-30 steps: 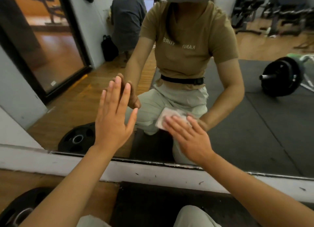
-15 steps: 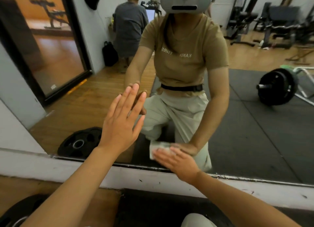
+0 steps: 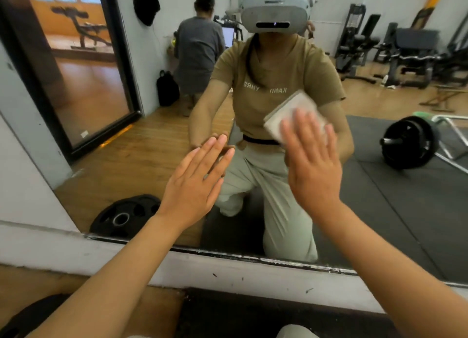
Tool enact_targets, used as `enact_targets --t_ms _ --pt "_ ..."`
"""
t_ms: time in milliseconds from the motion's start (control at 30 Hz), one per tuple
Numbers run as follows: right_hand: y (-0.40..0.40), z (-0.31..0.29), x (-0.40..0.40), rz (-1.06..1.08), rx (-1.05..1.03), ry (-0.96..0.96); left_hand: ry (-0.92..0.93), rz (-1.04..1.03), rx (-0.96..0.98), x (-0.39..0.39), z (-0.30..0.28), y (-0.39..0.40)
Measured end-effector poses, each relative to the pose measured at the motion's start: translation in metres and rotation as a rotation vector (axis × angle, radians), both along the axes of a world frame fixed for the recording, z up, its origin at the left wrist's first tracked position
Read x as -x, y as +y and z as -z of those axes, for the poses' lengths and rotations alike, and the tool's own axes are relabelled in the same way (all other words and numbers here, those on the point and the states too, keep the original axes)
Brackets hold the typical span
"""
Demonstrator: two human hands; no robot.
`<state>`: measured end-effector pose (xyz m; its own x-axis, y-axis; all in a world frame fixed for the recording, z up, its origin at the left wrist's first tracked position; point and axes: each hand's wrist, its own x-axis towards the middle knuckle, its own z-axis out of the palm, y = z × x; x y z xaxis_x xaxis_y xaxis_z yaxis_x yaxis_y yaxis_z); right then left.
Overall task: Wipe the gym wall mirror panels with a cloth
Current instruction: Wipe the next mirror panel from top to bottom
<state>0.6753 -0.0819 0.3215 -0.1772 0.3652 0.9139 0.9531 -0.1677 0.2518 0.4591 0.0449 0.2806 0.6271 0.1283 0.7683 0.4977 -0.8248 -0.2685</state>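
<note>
gym floor, wood and black matting, fills the mirror [image 3: 379,211], which is fixed to a white wall above a scuffed white ledge [image 3: 228,269]. the person kneels in front of it, both bare arms reaching forward.

the right hand [image 3: 312,168] lies flat against the glass, fingers straight and slightly apart, pressing a folded white cloth [image 3: 286,110] onto the mirror. the cloth sits under the fingertips, at chest height on the reflection, tilted with one corner up (it is blurred, and so are the fingertips). only its upper left part shows past the fingers.

the left hand [image 3: 196,183] is held up beside it, well apart from the cloth, fingers straight and close together, palm toward the glass. its fingertips meet those of the reflected hand, so it seems to rest on the mirror, though i cannot tell how firmly.

a black weight plate [image 3: 27,317] lies on the floor at lower left, partly behind the left forearm, and its reflection shows just above the ledge. reflected in the glass: a loaded barbell [image 3: 407,145] on the mat at right, benches [image 3: 405,51] along the far wall, a second person [image 3: 200,51] in a grey shirt turned away, a black bag [image 3: 167,87] on the floor beside them, and a dark-framed mirror [image 3: 83,72] leaning on the left wall.
</note>
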Motion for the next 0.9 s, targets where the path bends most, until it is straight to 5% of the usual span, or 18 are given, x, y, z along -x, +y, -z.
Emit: enact_targets --t_ms 167,267,367,500,633,900 --pt "0.02 0.03 0.026 0.019 -0.1 0.152 -0.089 0.003 0.061 0.004 0.006 -0.004" --pt "0.024 0.114 0.035 0.026 0.214 -0.08 -0.277 -0.055 0.26 0.021 0.025 -0.001" --pt "0.013 0.198 0.033 0.051 0.742 -0.528 -0.416 -0.172 0.512 0.041 0.055 0.002" --pt "0.003 0.22 0.029 0.096 1.102 -0.769 -0.396 -0.197 0.692 0.056 0.079 0.01" --pt "0.015 0.183 0.027 0.11 0.865 -0.797 -0.386 -0.133 0.692 0.061 0.083 0.016" --pt "0.054 -0.046 0.061 -0.004 -0.142 0.075 -0.448 -0.083 0.736 0.056 0.087 0.015"
